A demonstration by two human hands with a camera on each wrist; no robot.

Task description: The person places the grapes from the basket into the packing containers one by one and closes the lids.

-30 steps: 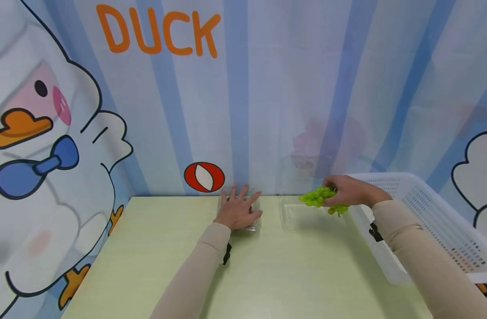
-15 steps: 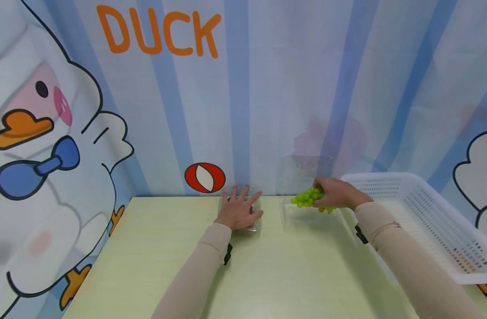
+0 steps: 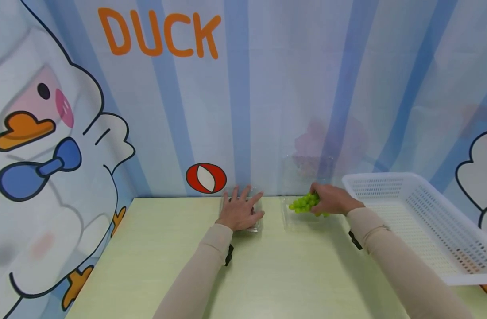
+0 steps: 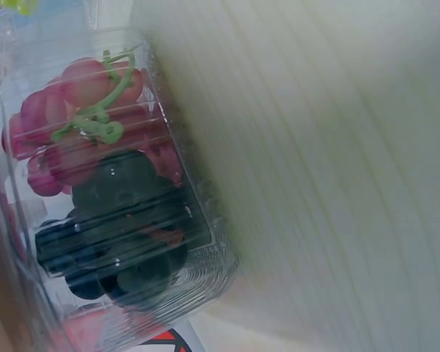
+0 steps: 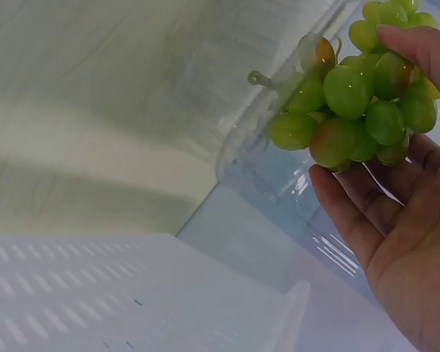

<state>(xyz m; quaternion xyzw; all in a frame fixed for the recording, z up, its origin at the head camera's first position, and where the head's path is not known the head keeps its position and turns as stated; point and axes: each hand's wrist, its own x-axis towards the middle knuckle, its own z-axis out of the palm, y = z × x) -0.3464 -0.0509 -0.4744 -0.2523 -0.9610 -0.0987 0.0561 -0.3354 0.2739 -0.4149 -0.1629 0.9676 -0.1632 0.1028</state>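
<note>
My left hand (image 3: 238,213) rests with spread fingers on top of a shut clear plastic box (image 4: 213,275). Through its wall the left wrist view shows red grapes (image 4: 84,82) with a green stem, and dark grapes (image 4: 121,187) beside them. A bunch of green grapes (image 3: 304,204) is gripped from above by my right hand (image 3: 331,199), thumb on one side and fingers on the other. Beneath the bunch lies a second clear box (image 3: 288,220), its lid (image 3: 303,163) raised against the backdrop. Whether the grapes touch the box floor, I cannot tell.
A white perforated basket (image 3: 446,208) stands to the right on the pale table (image 3: 283,274), close to my right forearm. Behind the table hangs a striped backdrop (image 3: 263,88) with a duck print.
My right hand has carried the green grapes left and slightly down, from beside the basket to over the open box. The left hand has stayed in place.
</note>
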